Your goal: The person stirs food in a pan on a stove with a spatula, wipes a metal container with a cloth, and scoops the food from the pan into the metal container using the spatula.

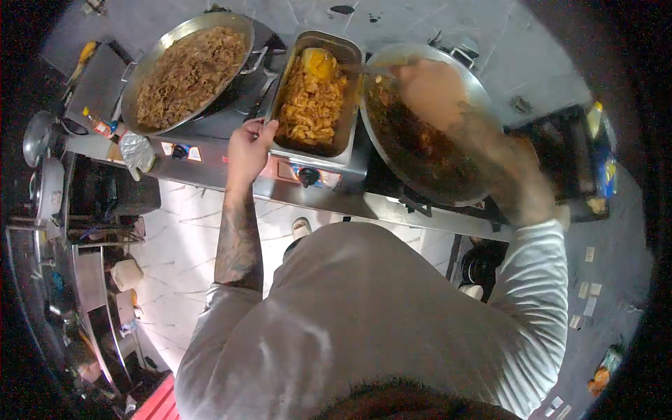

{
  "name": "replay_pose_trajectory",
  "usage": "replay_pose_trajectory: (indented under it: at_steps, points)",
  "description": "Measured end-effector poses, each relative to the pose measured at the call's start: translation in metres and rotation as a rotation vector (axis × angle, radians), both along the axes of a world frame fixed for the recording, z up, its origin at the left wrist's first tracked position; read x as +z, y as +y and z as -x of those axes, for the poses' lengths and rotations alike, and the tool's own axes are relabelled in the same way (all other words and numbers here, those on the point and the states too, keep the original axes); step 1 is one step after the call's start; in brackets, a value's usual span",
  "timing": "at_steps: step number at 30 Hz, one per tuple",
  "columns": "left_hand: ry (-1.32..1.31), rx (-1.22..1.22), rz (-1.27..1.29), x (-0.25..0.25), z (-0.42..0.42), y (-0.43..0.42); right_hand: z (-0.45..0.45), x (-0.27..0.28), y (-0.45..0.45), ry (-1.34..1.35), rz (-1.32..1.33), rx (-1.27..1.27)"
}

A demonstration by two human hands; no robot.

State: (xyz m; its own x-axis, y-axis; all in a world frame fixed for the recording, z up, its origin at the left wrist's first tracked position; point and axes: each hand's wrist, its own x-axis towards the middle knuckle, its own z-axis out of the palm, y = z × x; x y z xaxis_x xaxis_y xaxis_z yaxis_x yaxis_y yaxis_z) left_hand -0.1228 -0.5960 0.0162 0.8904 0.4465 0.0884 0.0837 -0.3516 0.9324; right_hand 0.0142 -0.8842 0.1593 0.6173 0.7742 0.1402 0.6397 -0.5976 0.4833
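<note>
A deep rectangular steel pan point(355, 133) holds pieces of food in orange-yellow sauce point(311, 112). My left hand point(250, 148) is closed on its near left edge, thumb on the rim. Motion smears my right hand point(432, 94), which is over the large round pan point(483, 84) on the right. From its closed fingers a thin handle runs left to a sauce-coated ladle point(319, 64) in the far end of the steel pan. Dark reddish-brown sauce and residue point(413, 143) coat the inside of the round pan.
Another wide pan point(168, 43), full of cooked shredded meat point(196, 73), stands at the left. Burner knobs point(308, 176) line the stove front. A silvery glove point(138, 152) and a sauce bottle point(96, 123) lie left. A dark tray point(560, 157) is at the right.
</note>
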Motion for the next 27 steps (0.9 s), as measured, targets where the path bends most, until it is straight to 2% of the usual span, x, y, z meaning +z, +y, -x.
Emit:
replay_pose_trajectory:
  at_steps: [2, 4, 9, 12, 13, 15, 16, 19, 21, 22, 23, 25, 27]
  points:
    - [-0.007, -0.017, 0.044, -0.001, 0.000, 0.001, -0.004, -0.009, 0.001, -0.048, -0.026, 0.072]
    - [-0.034, 0.019, -0.054, -0.001, 0.000, -0.001, 0.027, 0.009, 0.014, 0.232, 0.063, -0.169]
    - [-0.008, 0.022, -0.006, 0.004, 0.002, -0.005, 0.073, 0.031, -0.007, 0.022, 0.144, 0.022]
    - [0.102, 0.017, 0.005, 0.003, 0.003, 0.000, 0.053, 0.024, -0.040, 0.147, 0.281, -0.105]
    - [0.177, 0.012, 0.001, 0.005, 0.002, 0.001, 0.046, 0.024, -0.049, 0.017, 0.185, -0.042]
    - [0.115, 0.010, 0.010, 0.013, 0.003, -0.004, 0.031, 0.022, -0.066, -0.113, 0.084, 0.013]
    - [0.060, 0.010, 0.024, 0.014, 0.005, -0.007, 0.027, 0.018, -0.075, -0.060, -0.059, -0.063]
    - [0.002, 0.008, -0.013, 0.008, 0.003, -0.005, 0.006, 0.021, -0.112, 0.098, -0.275, -0.149]
    - [0.002, 0.016, -0.027, 0.011, 0.004, -0.004, 0.003, 0.034, -0.133, 0.534, -0.628, -0.131]
    - [0.005, 0.019, -0.032, 0.016, 0.005, -0.010, -0.002, 0.035, -0.151, 0.644, -0.641, -0.154]
    - [0.112, 0.040, 0.046, 0.027, 0.007, -0.015, 0.003, 0.039, -0.167, 0.638, -0.643, -0.179]
    - [0.061, 0.043, 0.067, 0.024, 0.005, -0.017, 0.013, 0.051, -0.195, 0.598, -0.625, -0.128]
    - [0.026, 0.016, 0.037, 0.013, 0.005, -0.010, 0.020, 0.054, -0.229, 0.531, -0.575, -0.245]
